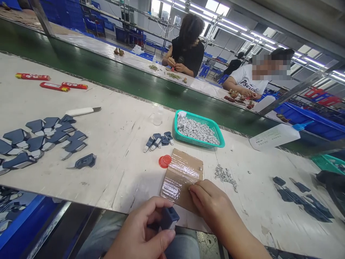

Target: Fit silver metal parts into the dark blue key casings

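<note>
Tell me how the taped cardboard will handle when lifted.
The taped cardboard looks light and fairly stiff for a thin sheet. Its shiny tape may be slippery under the right hand. Lying flat, it is unlikely to roll.

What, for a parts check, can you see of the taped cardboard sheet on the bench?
The taped cardboard sheet is a flat brown rectangle, its face covered with glossy, creased strips of clear packing tape. It lies askew on the white bench top, close to the near edge. A red round cap sits at its left edge, and the fingers of the right hand rest on its lower right part.
</note>
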A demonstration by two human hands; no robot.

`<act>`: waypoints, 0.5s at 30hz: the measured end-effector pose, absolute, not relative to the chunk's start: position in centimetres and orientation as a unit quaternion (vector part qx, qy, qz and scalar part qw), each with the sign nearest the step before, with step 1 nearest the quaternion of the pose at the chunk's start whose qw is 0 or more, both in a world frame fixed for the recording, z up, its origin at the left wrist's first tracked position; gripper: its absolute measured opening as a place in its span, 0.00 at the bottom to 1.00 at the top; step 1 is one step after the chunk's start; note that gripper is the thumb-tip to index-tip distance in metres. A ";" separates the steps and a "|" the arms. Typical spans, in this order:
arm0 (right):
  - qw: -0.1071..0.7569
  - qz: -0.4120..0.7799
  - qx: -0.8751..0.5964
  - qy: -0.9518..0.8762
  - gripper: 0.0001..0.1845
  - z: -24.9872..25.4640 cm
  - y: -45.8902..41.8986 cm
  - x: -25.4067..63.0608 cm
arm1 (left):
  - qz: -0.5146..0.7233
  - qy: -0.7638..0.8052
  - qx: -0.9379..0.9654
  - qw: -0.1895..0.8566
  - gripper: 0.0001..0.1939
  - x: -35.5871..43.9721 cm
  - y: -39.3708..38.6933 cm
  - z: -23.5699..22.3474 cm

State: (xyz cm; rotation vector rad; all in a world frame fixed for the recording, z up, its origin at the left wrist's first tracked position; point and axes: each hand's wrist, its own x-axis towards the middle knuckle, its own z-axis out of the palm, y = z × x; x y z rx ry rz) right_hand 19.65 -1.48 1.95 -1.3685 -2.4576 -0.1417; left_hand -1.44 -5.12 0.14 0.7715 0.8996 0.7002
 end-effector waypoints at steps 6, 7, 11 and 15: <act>0.265 0.081 -0.487 -0.829 0.07 5.4 -3.9 17.9 | 0.339 0.443 0.437 0.705 0.21 -1.7 -5.1 0.5; 0.269 0.104 -0.473 -0.833 0.08 6.0 -4.3 17.5 | 0.347 0.440 0.458 0.690 0.22 -1.7 -5.1 0.6; 0.288 0.123 -0.419 -0.852 0.11 6.9 -5.2 16.4 | 0.361 0.432 0.535 0.630 0.25 -1.8 -5.2 1.1; 0.282 0.135 -0.415 -0.854 0.11 6.6 -5.2 16.3 | 0.359 0.438 0.602 0.563 0.27 -2.0 -5.2 1.3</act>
